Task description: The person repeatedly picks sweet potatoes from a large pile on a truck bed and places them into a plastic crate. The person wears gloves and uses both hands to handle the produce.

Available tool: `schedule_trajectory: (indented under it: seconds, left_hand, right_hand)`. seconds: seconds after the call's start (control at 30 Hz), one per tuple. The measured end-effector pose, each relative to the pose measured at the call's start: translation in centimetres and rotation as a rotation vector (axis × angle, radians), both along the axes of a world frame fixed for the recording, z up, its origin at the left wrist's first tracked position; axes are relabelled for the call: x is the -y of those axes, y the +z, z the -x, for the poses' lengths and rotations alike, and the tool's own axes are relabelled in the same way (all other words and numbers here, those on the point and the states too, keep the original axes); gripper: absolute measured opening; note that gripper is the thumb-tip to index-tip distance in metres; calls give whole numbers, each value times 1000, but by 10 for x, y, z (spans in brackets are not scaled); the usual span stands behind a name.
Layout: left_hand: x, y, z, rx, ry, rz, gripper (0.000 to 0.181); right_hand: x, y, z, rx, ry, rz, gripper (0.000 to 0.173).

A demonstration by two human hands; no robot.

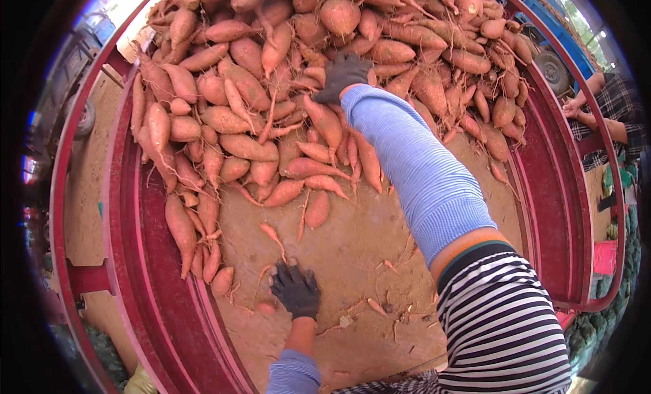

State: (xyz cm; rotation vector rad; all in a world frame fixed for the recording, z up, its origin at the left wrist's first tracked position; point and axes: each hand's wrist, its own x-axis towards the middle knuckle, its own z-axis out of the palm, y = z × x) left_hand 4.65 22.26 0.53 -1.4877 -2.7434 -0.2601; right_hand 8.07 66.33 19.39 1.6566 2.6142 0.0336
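Note:
A large heap of sweet potatoes [244, 89], many with thin roots, fills the far part of a red metal truck bed. My right hand [346, 76], in a dark glove, reaches onto the heap with its palm down; whether its fingers grip a sweet potato cannot be told. Low on the left, my left hand [296, 289] wears a dark glove with bare fingertips and rests on the dusty bed floor [356, 251], fingers spread and holding nothing. A thin, small sweet potato [273, 236] lies just beyond its fingertips.
Red side walls [168, 292] and tubular rails [57, 200] flank the bed. Root scraps and small pieces [377, 307] lie on the floor. Beyond the right rail are a seated person in plaid [618, 109] and a blue truck [549, 28].

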Motion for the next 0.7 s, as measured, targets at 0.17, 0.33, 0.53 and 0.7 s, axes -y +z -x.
schedule_trajectory:
  seconds: [0.17, 0.33, 0.53, 0.7]
  left_hand:
    - [0, 6, 0, 57, 30, 71, 51]
    - [-10, 13, -4, 66, 38, 52, 50]
    - [1, 4, 3, 59, 19, 11, 51]
    - [-2, 5, -2, 23, 12, 39, 51]
  right_hand:
    - [15, -10, -12, 155, 93, 49, 59]
    - [74, -39, -59, 45, 164, 96, 63]
    - [142, -42, -73, -136, 488, 170, 65]
    - [34, -28, -10, -397, 379, -118, 70]
